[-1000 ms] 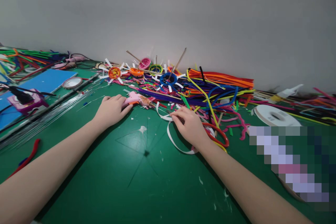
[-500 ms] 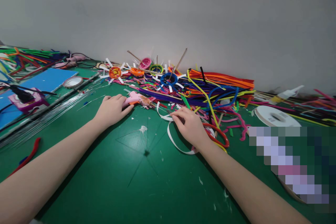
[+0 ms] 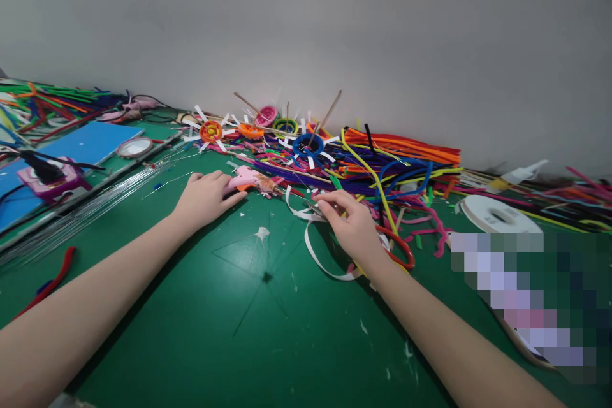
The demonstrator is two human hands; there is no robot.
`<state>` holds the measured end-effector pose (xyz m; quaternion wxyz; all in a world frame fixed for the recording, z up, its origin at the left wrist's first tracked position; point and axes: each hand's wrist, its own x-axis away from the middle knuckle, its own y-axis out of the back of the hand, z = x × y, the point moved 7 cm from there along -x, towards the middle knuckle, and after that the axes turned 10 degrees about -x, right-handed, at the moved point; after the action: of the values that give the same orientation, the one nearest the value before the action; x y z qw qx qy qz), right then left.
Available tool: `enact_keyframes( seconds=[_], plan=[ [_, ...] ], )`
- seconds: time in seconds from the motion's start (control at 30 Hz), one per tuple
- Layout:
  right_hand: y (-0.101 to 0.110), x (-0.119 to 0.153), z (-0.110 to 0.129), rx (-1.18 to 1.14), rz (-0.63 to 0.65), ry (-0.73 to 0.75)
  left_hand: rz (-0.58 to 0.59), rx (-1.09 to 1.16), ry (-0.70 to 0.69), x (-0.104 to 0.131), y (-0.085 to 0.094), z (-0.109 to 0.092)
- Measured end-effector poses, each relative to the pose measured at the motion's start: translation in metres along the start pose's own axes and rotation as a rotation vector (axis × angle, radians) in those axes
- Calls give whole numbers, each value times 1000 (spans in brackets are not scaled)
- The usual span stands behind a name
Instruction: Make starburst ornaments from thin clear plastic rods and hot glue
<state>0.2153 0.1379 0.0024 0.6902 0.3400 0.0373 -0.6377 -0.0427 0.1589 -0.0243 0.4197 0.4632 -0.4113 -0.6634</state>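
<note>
My left hand (image 3: 208, 197) is wrapped round the handle of a pink glue gun (image 3: 246, 178), which lies on the green table with its browned nozzle end pointing right. At the right, my right hand (image 3: 349, 223) is closed on a small metal tool (image 3: 313, 207), whose tips point left towards the nozzle. A white ribbon (image 3: 318, 261) curls on the table below and beside my right hand. Behind the glue gun stand several small coiled pieces with white strips, among them an orange one (image 3: 211, 132) and a blue one (image 3: 308, 145).
Colourful pipe cleaners (image 3: 406, 146) are heaped along the wall. To the left are a blue board (image 3: 105, 140), a purple power socket (image 3: 55, 182), a tape roll (image 3: 135, 148) and thin wires (image 3: 105, 204). A white spool (image 3: 500, 215) and a glue bottle (image 3: 519, 175) are at the right.
My right hand has shifted slightly right, and more of the metal tool shows at its fingertips. My left hand stays on the glue gun.
</note>
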Motion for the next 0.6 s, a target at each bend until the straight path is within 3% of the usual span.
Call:
enact_keyframes(
  seconds=[0.2,0.33,0.47,0.6],
  plan=[
    [1,6,17,-27,-48,8,-25,16,37,2,5,1],
    [-3,20,37,-36,-70,21,-155,56,124,6,22,7],
    [-14,40,51,-67,-33,-2,-270,125,171,13,38,12],
    [-27,58,57,-115,37,-44,-288,185,167,17,45,11]
  ],
)
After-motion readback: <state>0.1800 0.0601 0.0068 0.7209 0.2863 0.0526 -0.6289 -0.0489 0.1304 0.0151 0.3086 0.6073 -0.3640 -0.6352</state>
